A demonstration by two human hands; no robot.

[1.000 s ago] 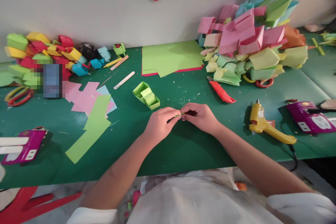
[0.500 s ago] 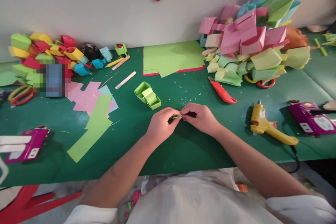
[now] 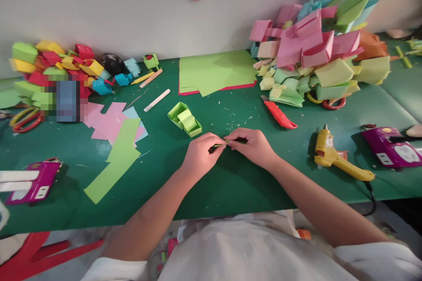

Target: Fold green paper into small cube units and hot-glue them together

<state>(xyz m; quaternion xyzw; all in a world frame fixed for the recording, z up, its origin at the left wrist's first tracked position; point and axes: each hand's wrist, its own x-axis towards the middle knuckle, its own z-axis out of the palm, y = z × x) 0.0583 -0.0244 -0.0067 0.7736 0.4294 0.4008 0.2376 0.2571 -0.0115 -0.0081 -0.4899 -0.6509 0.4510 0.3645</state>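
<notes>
My left hand (image 3: 203, 153) and my right hand (image 3: 251, 145) meet at their fingertips over the green table (image 3: 231, 193). Both pinch a small green paper piece (image 3: 227, 142), mostly hidden by the fingers. Just beyond my left hand sits a folded light green paper box (image 3: 185, 119). Green paper strips (image 3: 114, 160) lie to the left, partly over pink paper cutouts (image 3: 104, 122). A red utility knife (image 3: 279, 114) rests beyond my right hand.
Green sheets (image 3: 217, 70) lie near the wall. Folded paper piles stand at back left (image 3: 59, 63) and back right (image 3: 316, 48). A yellow glue gun (image 3: 339, 158) and purple power strips (image 3: 391, 147) are at the right; another purple one (image 3: 39, 180) is at left.
The fingers of both hands have shifted slightly around the small green paper piece, and a bit more of it shows between the fingertips. The camera view has moved very slightly.
</notes>
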